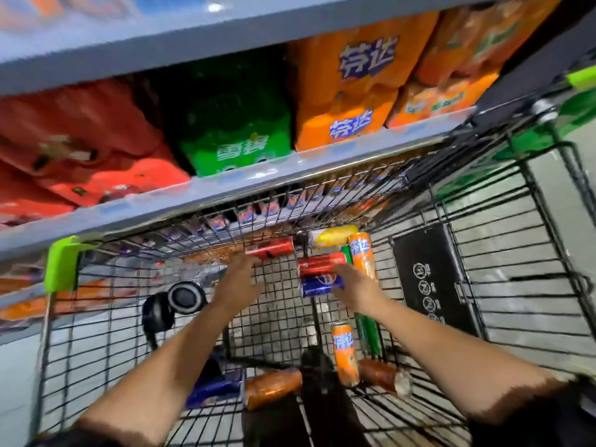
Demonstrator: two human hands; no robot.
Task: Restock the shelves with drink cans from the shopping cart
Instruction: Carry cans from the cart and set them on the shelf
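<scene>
Both arms are reaching down into the wire shopping cart (483, 253), which is standing against the shelves (225, 191); the left hand (240, 279) is lying with its fingers stretched toward a red can (269, 248) at the far end of the basket, touching or just short of it, blur hiding which; the right hand (354, 285) is resting against a blue can (319, 285) lying just below a second red can (321, 262), and whether its fingers are curling round either I cannot tell; a yellow can (333, 235) and an orange can (362, 254) are lying beside them; another orange can (345, 353) is lying nearer the person; packs of orange drink (348, 88) and green drink (232, 124) are sitting on the shelf above.
</scene>
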